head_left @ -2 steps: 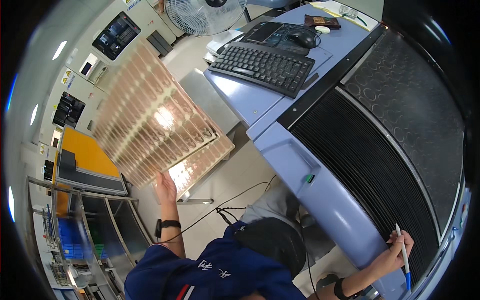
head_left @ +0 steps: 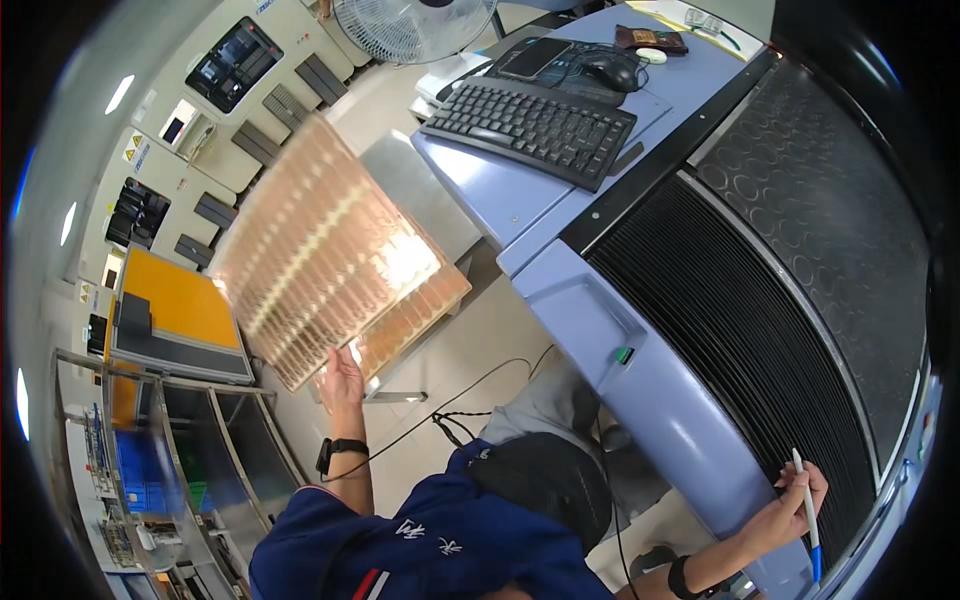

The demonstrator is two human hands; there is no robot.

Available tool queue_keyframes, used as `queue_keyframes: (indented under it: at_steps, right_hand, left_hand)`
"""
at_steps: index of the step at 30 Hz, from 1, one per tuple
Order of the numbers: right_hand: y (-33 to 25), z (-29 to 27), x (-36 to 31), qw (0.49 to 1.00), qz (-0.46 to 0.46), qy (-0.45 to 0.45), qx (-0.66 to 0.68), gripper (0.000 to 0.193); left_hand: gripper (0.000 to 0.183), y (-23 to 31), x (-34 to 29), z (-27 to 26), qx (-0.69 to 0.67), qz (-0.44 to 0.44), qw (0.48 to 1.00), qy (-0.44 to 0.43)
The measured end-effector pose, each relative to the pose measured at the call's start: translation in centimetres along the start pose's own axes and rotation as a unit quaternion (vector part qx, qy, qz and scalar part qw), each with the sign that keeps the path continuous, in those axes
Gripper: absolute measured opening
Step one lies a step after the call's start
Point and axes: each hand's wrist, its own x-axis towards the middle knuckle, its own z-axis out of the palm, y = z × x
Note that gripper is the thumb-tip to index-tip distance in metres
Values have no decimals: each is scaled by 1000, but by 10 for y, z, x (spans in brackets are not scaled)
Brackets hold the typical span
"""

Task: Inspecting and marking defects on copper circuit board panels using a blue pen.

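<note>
My left hand (head_left: 343, 380) grips the near edge of a large copper-coloured circuit board panel (head_left: 320, 250), its fingers closed on the edge. The panel is raised and tilted, with rows of repeated patterns and a bright glare on its surface. Partly beneath it, another copper panel (head_left: 412, 318) lies on a metal stand. At the lower right, my right hand (head_left: 803, 500) holds a slim white pen (head_left: 811, 520) with a blue end between thumb and fingers. That hand is over the edge of the blue-grey machine, beside its black ribbed cover (head_left: 730, 330).
On the machine top are a black keyboard (head_left: 530, 130), a mouse (head_left: 610, 72) and a phone (head_left: 535, 58). A fan (head_left: 415, 25) stands at the back. A metal rack (head_left: 190, 440) and a yellow-topped unit (head_left: 175, 305) are at left. A black cable hangs near my body.
The panel in my left hand has swung down and a little to the right, and its glare has shifted. My right hand with the pen has stayed in place.
</note>
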Motion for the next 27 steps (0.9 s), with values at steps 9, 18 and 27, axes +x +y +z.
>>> queue_keyframes:
  at_steps: [9, 18, 27]
  right_hand:
    - [-8, 5, -1, 999, -24, -3, -40, 21]
    - [-3, -3, 1, 998, -32, 1, -56, 22]
    - [-7, 2, -2, 997, -38, -6, -64, 22]
  left_hand:
    - [31, -75, 29, -81, 48, -110, 975, 186]
    - [41, -75, -7, -46, 168, -146, 959, 178]
    - [52, -77, -13, -64, 329, -158, 914, 176]
